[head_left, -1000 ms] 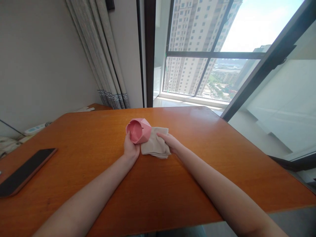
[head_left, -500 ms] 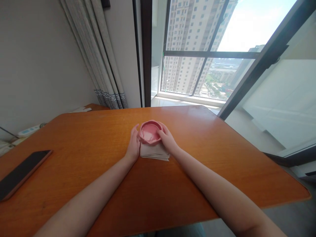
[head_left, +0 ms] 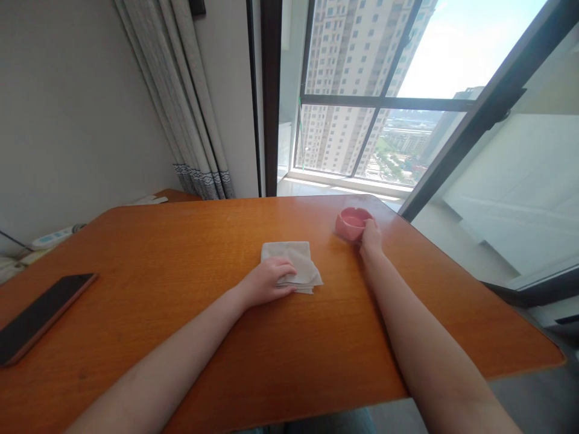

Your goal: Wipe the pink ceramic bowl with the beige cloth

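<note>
Out towards the far right corner of the desk (head_left: 190, 253), there was the pink bowl (head_left: 350, 226), faceted and upright, its opening facing up! The right hand (head_left: 372, 237) had it by the right side, that grip closed on the rim and wall; whether the base touched the wood was too blurred to call. And over in the middle, nearer the far edge than the near one, lay the folded cloth (head_left: 306, 265), with the left hand (head_left: 266, 280) laid across its near-left part. That grip was loose, thumb and fingers parted, resting on the fabric rather than closed round it. Down by the left edge sat a dark slab (head_left: 47, 316), well apart from both hands. The step in hand looked like a parting of the pair, bowl to one side, cloth to the other. The next move seemed to call for a level bowl on the right and a flat, steady palm on the left.
</note>
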Demonstrator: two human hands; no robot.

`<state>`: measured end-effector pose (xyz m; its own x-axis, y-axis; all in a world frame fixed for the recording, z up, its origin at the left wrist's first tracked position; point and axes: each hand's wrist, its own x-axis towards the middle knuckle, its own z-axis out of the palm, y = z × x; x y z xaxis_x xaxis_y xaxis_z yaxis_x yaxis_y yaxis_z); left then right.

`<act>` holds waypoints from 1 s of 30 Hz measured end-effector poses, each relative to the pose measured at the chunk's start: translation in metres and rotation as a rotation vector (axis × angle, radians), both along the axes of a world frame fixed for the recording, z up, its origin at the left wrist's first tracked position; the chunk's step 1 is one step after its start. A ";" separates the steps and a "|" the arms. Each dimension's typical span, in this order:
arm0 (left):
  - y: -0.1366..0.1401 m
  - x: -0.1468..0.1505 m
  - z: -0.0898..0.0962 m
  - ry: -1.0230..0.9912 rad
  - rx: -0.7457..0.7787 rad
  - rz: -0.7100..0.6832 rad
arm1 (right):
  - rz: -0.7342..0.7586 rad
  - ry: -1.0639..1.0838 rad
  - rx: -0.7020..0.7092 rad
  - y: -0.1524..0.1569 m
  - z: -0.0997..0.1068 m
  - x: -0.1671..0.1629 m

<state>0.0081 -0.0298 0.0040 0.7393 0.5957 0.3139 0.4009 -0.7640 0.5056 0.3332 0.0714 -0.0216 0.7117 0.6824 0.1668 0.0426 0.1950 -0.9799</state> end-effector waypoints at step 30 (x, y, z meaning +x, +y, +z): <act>0.001 0.001 -0.001 -0.021 -0.114 0.052 | -0.238 -0.612 -0.175 -0.023 0.027 -0.014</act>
